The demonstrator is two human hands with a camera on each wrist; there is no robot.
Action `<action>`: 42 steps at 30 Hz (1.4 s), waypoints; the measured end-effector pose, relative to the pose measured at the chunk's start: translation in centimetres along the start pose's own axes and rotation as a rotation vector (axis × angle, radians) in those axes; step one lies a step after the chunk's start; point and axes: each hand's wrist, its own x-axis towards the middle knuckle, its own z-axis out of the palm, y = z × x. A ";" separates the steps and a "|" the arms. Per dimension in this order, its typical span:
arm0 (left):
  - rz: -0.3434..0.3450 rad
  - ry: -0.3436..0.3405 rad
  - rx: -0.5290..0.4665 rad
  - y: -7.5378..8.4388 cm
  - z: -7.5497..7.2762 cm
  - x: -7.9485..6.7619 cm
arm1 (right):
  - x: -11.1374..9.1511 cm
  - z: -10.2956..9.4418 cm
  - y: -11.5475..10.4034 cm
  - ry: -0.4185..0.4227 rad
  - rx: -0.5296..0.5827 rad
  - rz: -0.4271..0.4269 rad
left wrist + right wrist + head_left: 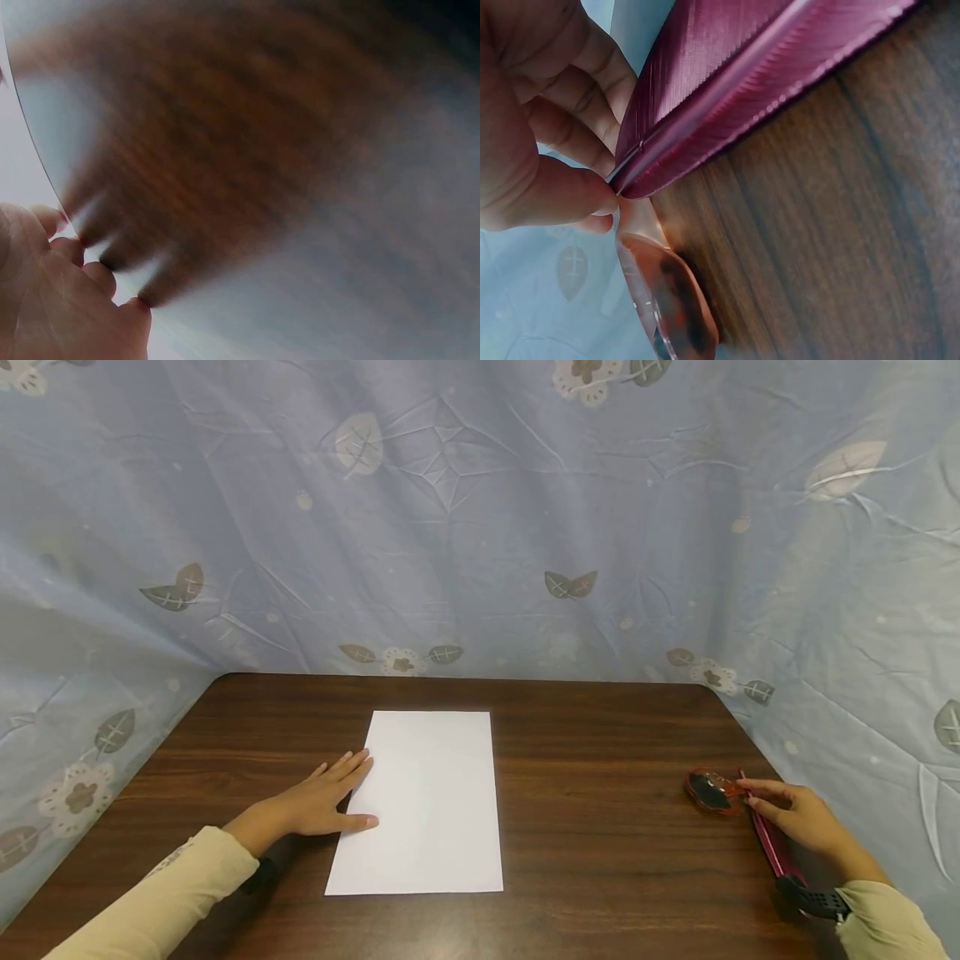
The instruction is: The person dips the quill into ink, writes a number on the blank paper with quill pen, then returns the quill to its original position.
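My left hand (315,802) rests flat, fingers spread, across the left edge of a white sheet of paper (427,802) on the counter (600,827). At the counter's right side, my right hand (802,818) pinches the corner of a shiny maroon pouch (720,90), contents hidden; what looks like an orange-rimmed hand mirror (708,791) extends from my fingertips, whether inside the pouch I cannot tell.

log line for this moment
left hand: rests on white sheet, left edge | right hand: pinches magenta item | orange-rimmed item: by right hand

The paper (427,802) looks smooth, the table (600,827) wood-grained.
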 end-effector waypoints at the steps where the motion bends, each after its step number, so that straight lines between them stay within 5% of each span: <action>1: -0.005 -0.002 0.001 0.0 0.0 0.0 | 0.0 0.0 0.0 0.004 0.005 -0.001; 8: -0.005 0.004 0.008 -0.3 0.1 0.0 | 0.0 -0.4 -0.6 0.032 -0.006 0.052; 13: 0.000 0.009 0.012 -0.4 0.3 0.0 | -0.1 -0.4 -0.7 0.065 0.121 0.029; 18: -0.003 0.007 0.012 -0.3 0.2 0.0 | 0.0 -0.1 -0.2 0.052 0.459 0.025; 23: 0.007 0.012 0.000 -0.1 0.1 0.0 | 0.1 0.1 0.3 -0.016 0.918 -0.113; 26: 0.027 0.028 -0.004 -0.1 0.1 -0.1 | 0.2 0.2 0.4 -0.048 1.068 -0.191; 34: 0.021 0.027 0.009 -0.3 0.2 -0.1 | 0.3 0.5 0.5 -0.088 1.384 -0.241; 42: 0.006 0.016 0.023 -0.3 0.3 -0.1 | 0.2 0.5 0.1 -0.080 1.451 -0.179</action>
